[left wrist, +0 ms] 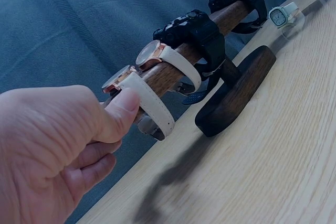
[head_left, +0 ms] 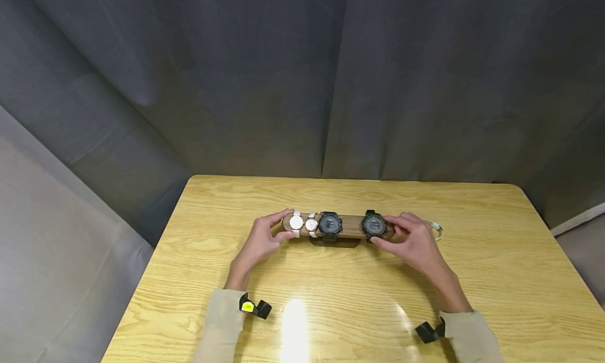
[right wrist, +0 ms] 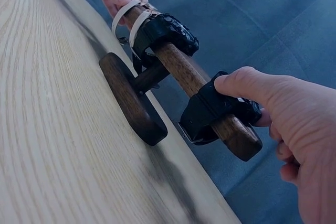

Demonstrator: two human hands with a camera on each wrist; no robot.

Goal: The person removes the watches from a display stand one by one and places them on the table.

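Note:
A dark wooden watch stand (head_left: 352,227) holds several watches along its horizontal bar, above an oblong base (left wrist: 239,95). At the bar's left end my left hand (head_left: 261,241) pinches the outermost white-strapped watch (head_left: 296,223), its thumb on the strap. Beside that sits a smaller white-strapped watch (head_left: 311,225) with a rose-gold case, then a chunky black digital watch (head_left: 330,224). Across a stretch of bare bar, my right hand (head_left: 416,243) pinches another black digital watch (head_left: 375,225) near the right end, thumb on the near side and index finger on the far side.
A pale green watch with a square face (left wrist: 279,17) lies on the wooden table (head_left: 496,258), just right of the stand and partly behind my right hand. Grey curtain (head_left: 264,90) hangs behind the table's back edge.

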